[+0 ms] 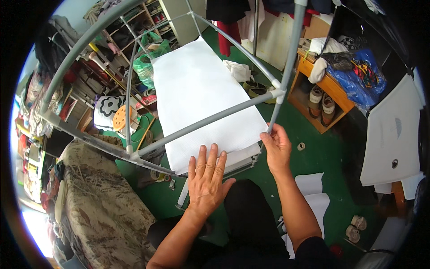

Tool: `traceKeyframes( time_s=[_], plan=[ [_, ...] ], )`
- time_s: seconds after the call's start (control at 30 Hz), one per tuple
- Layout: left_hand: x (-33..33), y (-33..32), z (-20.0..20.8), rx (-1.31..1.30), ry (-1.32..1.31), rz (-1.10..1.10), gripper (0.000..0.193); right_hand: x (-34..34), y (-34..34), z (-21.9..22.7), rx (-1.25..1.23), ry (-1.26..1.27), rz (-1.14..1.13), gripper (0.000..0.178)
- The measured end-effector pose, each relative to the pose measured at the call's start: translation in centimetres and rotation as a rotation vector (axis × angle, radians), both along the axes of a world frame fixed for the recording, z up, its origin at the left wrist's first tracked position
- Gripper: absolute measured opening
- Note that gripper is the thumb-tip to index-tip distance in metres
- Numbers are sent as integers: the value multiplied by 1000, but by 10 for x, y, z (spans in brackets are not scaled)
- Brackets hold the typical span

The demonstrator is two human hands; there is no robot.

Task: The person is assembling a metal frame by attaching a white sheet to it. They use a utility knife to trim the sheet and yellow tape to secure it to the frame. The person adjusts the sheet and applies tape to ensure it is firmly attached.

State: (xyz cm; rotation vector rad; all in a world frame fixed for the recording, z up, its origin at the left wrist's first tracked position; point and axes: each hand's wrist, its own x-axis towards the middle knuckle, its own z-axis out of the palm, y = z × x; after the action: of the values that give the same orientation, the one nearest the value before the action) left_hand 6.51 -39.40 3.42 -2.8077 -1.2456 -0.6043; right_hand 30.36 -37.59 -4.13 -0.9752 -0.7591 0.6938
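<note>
One white sheet [201, 85]: left hand [206, 186] flat on its edge, right hand [277, 150] in a pinch on one corner.

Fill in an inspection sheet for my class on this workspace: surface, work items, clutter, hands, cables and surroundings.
Surface: green floor, visible between objects.
Work items: large white rectangular sheet; grey tubular frame, one bar crossing over the sheet in view.
Clutter: small pale tape roll and curled white pieces on the floor.
Hands: left hand palm-down at the sheet's near edge; right hand at its near right corner, grip unclear.
Cables: multicoloured cord-like tangle by a blue plastic bag, kind unclear.
Surroundings: orange-brown wooden cabinet holding shoes, at right.
</note>
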Motion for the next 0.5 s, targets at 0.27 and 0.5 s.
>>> traceKeyframes(
  time_s=[0.27, 0.5],
  plan=[
    [-12, -8, -8, 17, 48, -13, 98, 15, -2, 4, 10, 61, 148, 34],
    [-26, -24, 0, -50, -61, -43, 81, 28, -4, 10, -3, -91, 187, 39]
  ],
)
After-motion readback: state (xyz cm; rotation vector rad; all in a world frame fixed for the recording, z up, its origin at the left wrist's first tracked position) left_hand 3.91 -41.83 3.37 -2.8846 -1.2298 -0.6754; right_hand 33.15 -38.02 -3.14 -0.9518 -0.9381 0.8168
